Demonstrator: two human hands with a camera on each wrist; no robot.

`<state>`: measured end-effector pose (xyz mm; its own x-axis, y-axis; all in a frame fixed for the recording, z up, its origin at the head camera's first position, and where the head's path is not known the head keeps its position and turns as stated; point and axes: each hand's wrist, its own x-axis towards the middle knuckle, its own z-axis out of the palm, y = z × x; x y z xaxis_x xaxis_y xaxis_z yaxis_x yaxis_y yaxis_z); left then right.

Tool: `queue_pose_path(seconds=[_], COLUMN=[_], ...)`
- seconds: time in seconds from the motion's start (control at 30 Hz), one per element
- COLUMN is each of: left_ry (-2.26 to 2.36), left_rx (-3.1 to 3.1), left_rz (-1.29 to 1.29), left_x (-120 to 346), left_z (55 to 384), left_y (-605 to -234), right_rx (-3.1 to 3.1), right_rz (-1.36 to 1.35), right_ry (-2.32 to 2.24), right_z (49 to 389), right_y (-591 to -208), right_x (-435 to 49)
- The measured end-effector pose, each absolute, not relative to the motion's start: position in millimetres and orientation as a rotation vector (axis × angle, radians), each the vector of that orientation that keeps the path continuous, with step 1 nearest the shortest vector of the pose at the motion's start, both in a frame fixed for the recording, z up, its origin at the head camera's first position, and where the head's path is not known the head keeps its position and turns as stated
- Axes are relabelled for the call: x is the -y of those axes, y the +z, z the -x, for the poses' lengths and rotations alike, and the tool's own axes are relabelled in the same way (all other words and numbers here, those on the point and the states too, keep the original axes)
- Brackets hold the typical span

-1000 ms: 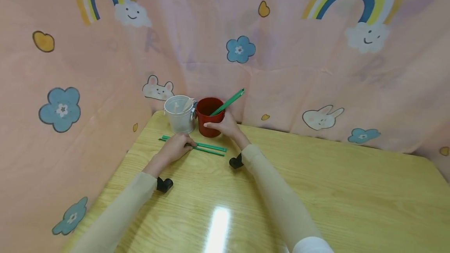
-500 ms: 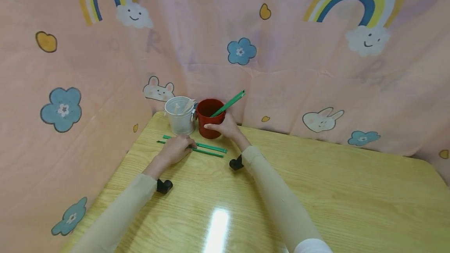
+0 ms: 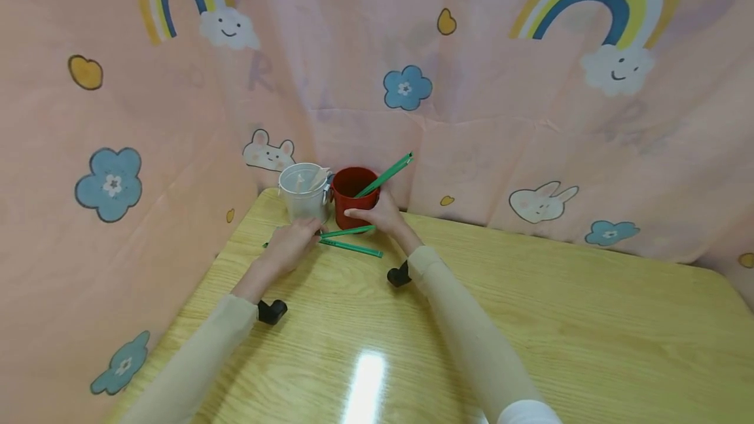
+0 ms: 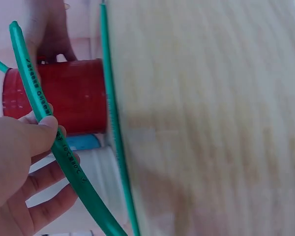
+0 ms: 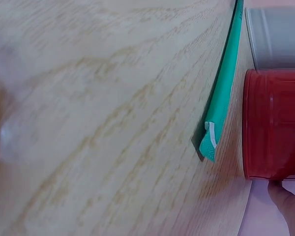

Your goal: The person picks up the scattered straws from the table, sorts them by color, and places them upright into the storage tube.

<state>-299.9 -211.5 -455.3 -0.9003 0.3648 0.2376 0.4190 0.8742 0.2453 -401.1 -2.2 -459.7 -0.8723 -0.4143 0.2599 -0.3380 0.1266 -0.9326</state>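
Note:
My left hand (image 3: 290,244) pinches a green wrapped straw (image 4: 69,157) between thumb and fingers, lifted off the table. Black print runs along its wrapper. A second green wrapped straw (image 3: 353,248) lies on the table just below it. My right hand (image 3: 384,214) grips the red bucket (image 3: 346,207) from its right side, thumb across the front; its other fingers are mostly hidden. Leaning to the right out of that bucket are green straws (image 3: 389,174), hard to tell apart.
To the left of the red bucket, close against it, stands a white bucket (image 3: 302,205) with pale, flat-ended pieces (image 3: 319,178) in it. Both are at the back left corner of the wooden table (image 3: 559,319). A printed pink curtain (image 3: 471,149) hangs behind.
My left hand has picked up one straw from the pair on the table; its right end has swung up and away. My right hand keeps its hold on the red bucket.

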Motion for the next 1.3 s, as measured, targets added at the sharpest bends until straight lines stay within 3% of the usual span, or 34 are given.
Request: queue_pose_path(seconds=[0.47, 1.3], left_ry=[-0.731, -1.085], left_rx=[2.797, 2.503], left_rz=[0.530, 0.526], left_x=[196, 158], left_z=[297, 299], left_y=[-433, -386], right_rx=[-2.256, -2.389], right_rz=[0.940, 0.769], right_ry=[-1.908, -1.864], right_z=[397, 412], right_y=[-451, -477], right_x=[0, 3])
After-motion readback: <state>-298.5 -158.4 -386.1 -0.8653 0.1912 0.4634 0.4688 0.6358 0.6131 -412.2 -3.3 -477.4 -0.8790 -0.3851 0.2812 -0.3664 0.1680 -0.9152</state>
